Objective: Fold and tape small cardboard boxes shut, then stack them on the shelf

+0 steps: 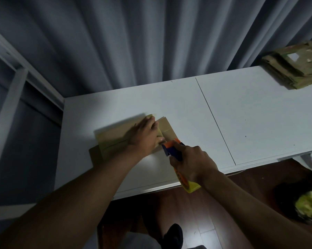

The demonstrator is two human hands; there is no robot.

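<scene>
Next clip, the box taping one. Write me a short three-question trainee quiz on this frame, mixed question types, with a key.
1. True or false: the right hand grips the orange and blue tape dispenser at the near edge of the small brown cardboard box.
2. Multiple choice: the left hand is A) lifting the box, B) pressing down on the box's flaps, C) hanging off the white table.
3. Fill in: the pile of flattened brown cardboard lies at the table's far ____ corner.

Key: 1 true; 2 B; 3 right.
</scene>
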